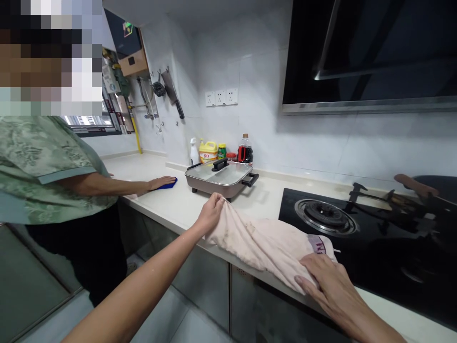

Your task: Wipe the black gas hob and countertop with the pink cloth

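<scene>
A pale pink towel (260,238) with brownish stains and a purple label is stretched along the counter's front edge, partly over the black gas stove. My left hand (213,209) pinches its left corner, just in front of the electric pan. At the other end, my right hand (323,278) grips the towel near the label, thumb on the near side and fingers on top. The electric pan (217,176) has a glass lid and black handles, and stands on the white counter beyond my left hand.
At the left, another person's hand (160,182) presses a blue cloth (168,184) on the counter. The gas stove (285,209) lies to the right, with a wok (435,190) on it. Bottles (209,151) line the wall; a cleaver (171,90) hangs above. A range hood (371,52) overhangs the stove.
</scene>
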`<state>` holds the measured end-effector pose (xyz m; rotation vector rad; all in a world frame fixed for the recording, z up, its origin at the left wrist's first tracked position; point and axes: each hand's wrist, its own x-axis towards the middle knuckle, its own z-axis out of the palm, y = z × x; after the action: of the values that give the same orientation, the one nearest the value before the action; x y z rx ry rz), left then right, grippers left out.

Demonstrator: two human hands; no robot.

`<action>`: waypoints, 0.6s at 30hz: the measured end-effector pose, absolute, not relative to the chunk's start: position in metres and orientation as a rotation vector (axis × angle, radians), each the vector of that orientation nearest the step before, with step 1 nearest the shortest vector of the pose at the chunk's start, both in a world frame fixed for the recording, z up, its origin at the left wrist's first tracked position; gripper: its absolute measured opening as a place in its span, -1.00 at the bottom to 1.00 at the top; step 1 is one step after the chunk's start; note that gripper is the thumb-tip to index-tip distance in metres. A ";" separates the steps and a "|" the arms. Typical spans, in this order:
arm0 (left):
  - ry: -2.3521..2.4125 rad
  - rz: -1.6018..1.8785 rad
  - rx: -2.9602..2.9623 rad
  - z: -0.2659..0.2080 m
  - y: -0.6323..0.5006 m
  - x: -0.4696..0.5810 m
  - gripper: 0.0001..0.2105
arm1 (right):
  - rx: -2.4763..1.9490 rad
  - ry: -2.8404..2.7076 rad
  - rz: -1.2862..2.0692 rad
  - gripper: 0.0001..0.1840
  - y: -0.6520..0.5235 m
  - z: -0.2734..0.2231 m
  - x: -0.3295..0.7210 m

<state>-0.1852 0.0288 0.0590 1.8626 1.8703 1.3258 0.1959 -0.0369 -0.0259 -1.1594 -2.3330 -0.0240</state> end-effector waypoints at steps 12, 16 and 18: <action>1.940 1.230 1.760 0.033 0.046 -0.175 -0.89 | -1.365 -2.054 0.584 -0.70 0.018 0.023 0.225; 1.891 1.235 1.749 0.031 0.049 -0.170 -0.89 | -1.507 -1.968 0.501 -0.47 0.056 0.019 0.248; 1.859 1.231 1.743 0.029 0.049 -0.169 -0.88 | -1.587 -2.014 0.457 -0.45 0.070 0.008 0.258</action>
<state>-0.1688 0.0494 0.0291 1.7431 1.8586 1.2307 0.2581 0.0698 0.0079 -1.5873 -2.0140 0.4570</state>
